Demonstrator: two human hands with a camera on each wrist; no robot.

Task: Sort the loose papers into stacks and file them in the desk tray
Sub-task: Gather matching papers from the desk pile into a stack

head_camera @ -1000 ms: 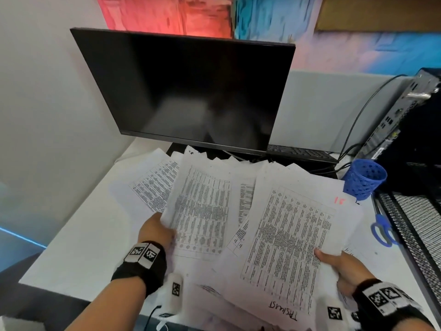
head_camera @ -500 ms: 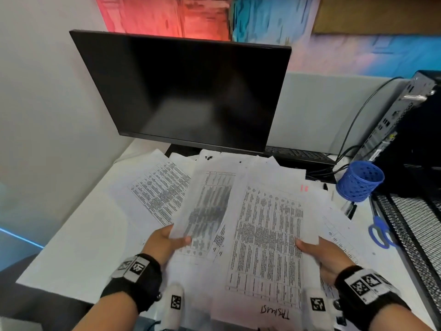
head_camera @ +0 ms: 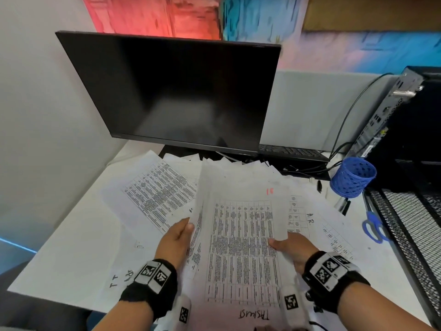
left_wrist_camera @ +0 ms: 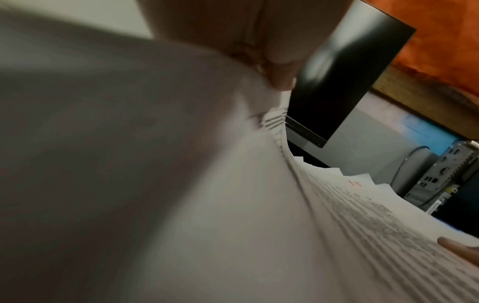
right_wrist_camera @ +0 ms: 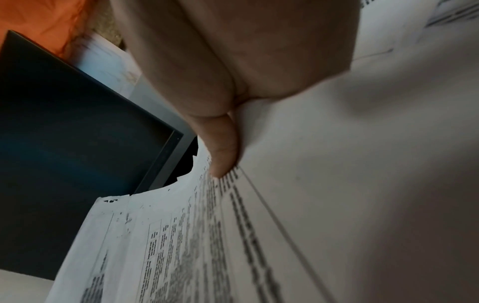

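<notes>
On the white desk point(head_camera: 71, 247), below a dark flat monitor point(head_camera: 171, 91), a gathered sheaf of papers point(head_camera: 241, 240) sits between both hands, thin white sheets printed with dense grey tables, their far corners stepped and uneven, handwriting in black along the near margin and a small red mark near the top; more loose sheets point(head_camera: 157, 192) of the same kind lie flat and fanned on the desk to either side. At the right stand a round blue perforated pen cup point(head_camera: 353, 177), blue-handled scissors point(head_camera: 373, 229) and the black wire-mesh desk tray point(head_camera: 410, 223), its far part cut off by the frame edge, so what it contains cannot be made out. Print on every page is too small and blurred to read. Both wrist views are mostly filled by soft, out-of-focus paper. The left hand point(head_camera: 176, 240) pinches the sheaf's left edge, thumb on top of the pages, the other fingers hidden beneath them; in the left wrist view one fingertip point(left_wrist_camera: 281, 82) presses against the curving sheets. The right hand point(head_camera: 293, 249) grips the right edge the same way, thumb point(right_wrist_camera: 223, 151) lying flat along the printed top page, its remaining fingers out of sight under the stack, so how far they spread cannot be told
</notes>
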